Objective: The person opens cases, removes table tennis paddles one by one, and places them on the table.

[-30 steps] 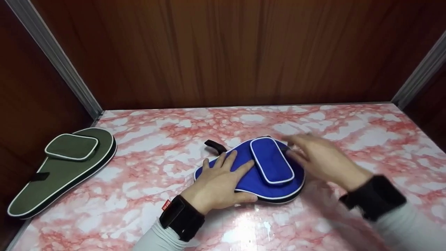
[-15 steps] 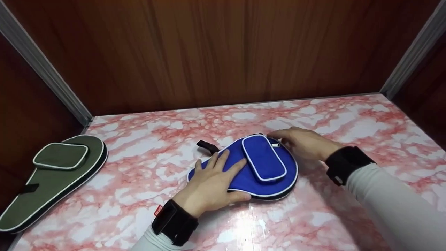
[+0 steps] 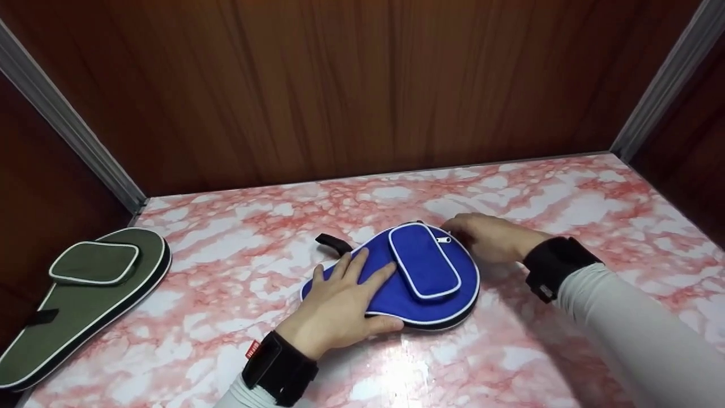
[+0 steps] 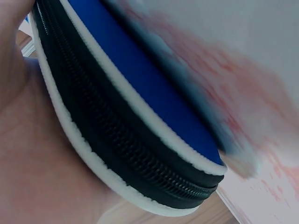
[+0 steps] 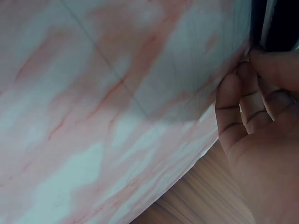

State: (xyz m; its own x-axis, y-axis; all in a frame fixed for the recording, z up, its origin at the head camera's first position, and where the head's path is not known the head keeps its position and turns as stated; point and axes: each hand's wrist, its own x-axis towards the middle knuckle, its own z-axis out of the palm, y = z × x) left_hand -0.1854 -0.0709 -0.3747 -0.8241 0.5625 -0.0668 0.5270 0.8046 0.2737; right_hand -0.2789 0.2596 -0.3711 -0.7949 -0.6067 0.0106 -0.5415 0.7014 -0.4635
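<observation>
A blue table tennis paddle case [image 3: 396, 300] with white piping lies flat on the table, its wide end to the right. On its front is a raised pocket [image 3: 425, 260], beside a silver zipper pull [image 3: 443, 240]. My left hand [image 3: 337, 306] rests spread over the narrow end, thumb along the near edge. The left wrist view shows the black zipper [image 4: 135, 149] closed around the side. At the far right edge my right hand [image 3: 487, 235] has curled fingers; in the right wrist view thumb and index fingertip [image 5: 243, 70] pinch right at the case's dark edge. What lies between them is hidden.
An olive-green paddle case [image 3: 85, 317] lies at the table's left edge. A black strap loop [image 3: 333, 243] sticks out from the blue case's far side. The red-and-white marbled tabletop [image 3: 238, 255] is bounded by brown wood panels [image 3: 362, 85] at the back and sides.
My right hand has come in to the blue case's far right edge and its fingers have curled there. The left hand stays on the case. The head view has shifted slightly.
</observation>
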